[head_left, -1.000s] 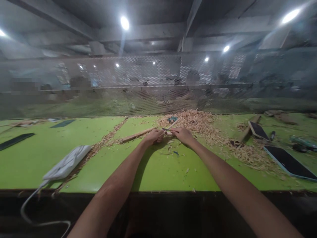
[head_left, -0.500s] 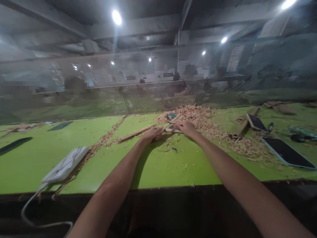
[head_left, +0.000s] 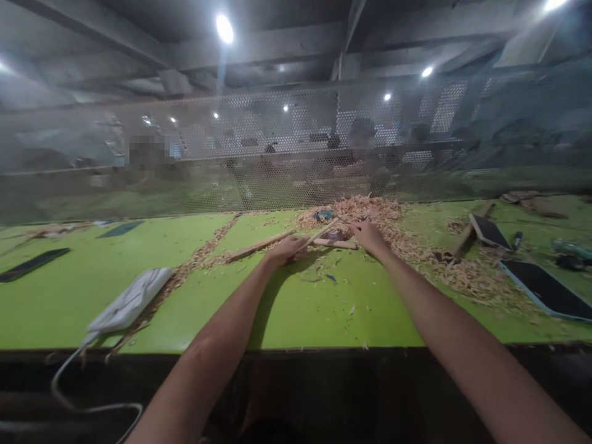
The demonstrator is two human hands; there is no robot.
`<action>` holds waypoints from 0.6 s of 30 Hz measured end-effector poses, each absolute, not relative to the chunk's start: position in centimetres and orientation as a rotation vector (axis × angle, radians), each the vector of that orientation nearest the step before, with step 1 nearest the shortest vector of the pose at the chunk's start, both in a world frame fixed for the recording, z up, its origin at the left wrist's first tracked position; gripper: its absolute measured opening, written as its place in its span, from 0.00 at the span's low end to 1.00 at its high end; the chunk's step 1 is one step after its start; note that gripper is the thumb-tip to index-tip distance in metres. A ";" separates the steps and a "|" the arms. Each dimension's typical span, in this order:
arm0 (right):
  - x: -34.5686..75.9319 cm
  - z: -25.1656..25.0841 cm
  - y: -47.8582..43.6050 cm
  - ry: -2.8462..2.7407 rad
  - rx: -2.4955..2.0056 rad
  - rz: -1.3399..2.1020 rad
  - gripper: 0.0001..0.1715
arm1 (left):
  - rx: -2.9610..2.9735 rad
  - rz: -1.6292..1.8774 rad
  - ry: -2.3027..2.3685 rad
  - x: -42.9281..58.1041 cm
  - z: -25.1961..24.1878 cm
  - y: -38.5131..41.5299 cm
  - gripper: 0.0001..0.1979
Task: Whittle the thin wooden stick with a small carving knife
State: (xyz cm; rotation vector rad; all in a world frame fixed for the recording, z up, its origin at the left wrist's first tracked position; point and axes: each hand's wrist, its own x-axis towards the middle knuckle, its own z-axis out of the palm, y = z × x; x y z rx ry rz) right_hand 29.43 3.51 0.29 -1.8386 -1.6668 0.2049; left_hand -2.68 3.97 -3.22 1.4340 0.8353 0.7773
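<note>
While the left hand clenches a thin wooden stick, the right hand grips a second stick beside the shavings.

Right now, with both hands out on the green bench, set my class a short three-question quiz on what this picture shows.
1. True or false: the left hand grips a thin pale wooden stick.
2. The heap of pale wood shavings lies: A) at the near edge of the green bench top; B) on the far side, by the perforated metal screen; C) under the white padded case.
3. Fill in: the dark flat phone-like slab lies to the person's ____ side.

Key: 1 true; 2 B; 3 right.
</note>
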 end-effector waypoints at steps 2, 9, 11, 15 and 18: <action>29.8 0.2 3.5 -1.610 -1.872 0.184 0.23 | 1.473 0.758 0.803 -2.9 -3.3 4.0 0.23; 30.4 0.1 4.4 -1.540 -1.700 0.184 0.34 | 1.563 0.838 0.775 -2.7 -4.3 4.3 0.27; 29.9 0.3 4.6 -1.542 -1.662 0.186 0.33 | 1.560 0.874 0.788 -2.6 -4.5 4.4 0.26; 28.4 0.6 4.5 -1.535 -1.664 0.204 0.31 | 1.501 0.914 0.846 -2.5 -4.5 4.5 0.17; 27.0 0.5 4.0 -1.591 -1.625 0.203 0.31 | 1.426 0.931 0.868 -2.4 -4.5 4.7 0.13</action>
